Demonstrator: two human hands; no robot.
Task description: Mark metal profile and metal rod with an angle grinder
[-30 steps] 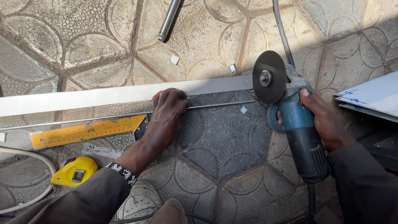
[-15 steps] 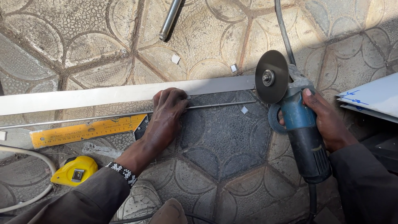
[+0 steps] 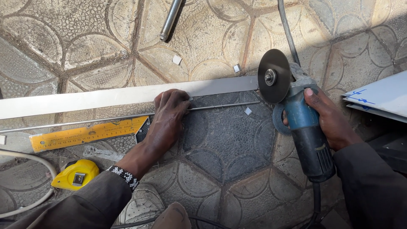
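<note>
Getting ready to cut the metal strip

My left hand presses flat on the metal strip on the floor. My right hand grips the blue grinder, disc at the strip's end. I must hold steady.

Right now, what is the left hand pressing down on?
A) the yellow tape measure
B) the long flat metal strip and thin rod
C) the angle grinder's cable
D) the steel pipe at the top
B: the left hand lies flat across the metal strip and thin rod, while the right hand grips the blue angle grinder at the strip's end.
</note>
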